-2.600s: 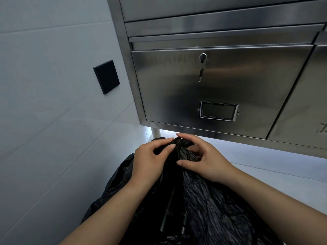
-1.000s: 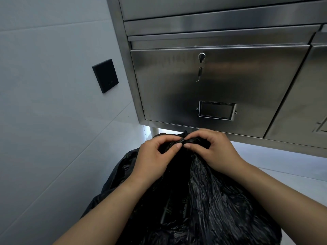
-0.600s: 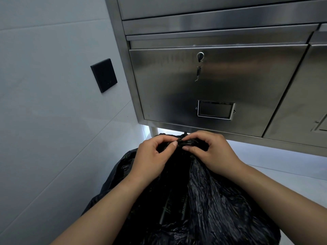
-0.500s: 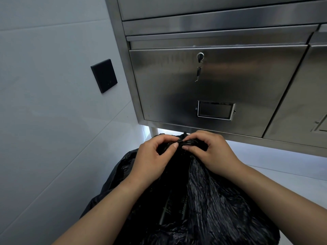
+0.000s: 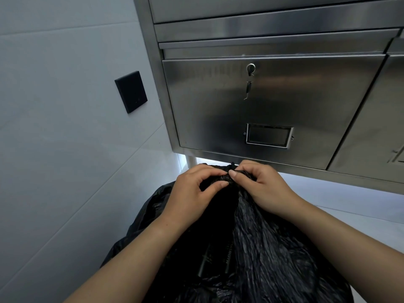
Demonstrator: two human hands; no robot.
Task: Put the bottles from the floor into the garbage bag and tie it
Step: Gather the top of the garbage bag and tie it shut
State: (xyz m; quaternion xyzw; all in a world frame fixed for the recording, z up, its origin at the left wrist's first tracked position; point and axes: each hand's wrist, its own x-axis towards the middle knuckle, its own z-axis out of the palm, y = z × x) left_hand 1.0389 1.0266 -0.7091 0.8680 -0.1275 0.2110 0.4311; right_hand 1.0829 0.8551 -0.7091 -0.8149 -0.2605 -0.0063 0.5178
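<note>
A black garbage bag (image 5: 258, 248) stands on the floor right below me, bulging and crinkled. Its top is bunched into a tight neck. My left hand (image 5: 192, 193) pinches that neck from the left, thumb and fingers closed on the plastic. My right hand (image 5: 260, 186) grips the same gathered plastic from the right, fingertips touching the left hand's. A short tail of plastic sticks up between them. No bottles show; the bag's contents are hidden.
A stainless steel cabinet (image 5: 273, 101) hangs just beyond the bag, with a key (image 5: 249, 84) in its door lock and a label holder (image 5: 269, 135). A cabinet leg (image 5: 189, 164) stands behind the bag. A black wall plate (image 5: 131, 91) sits on the white tiled wall at left.
Over the last seconds my right hand moved from beside the bag's neck onto it, meeting the left hand. In the last half second both hands barely shifted on the bunched plastic.
</note>
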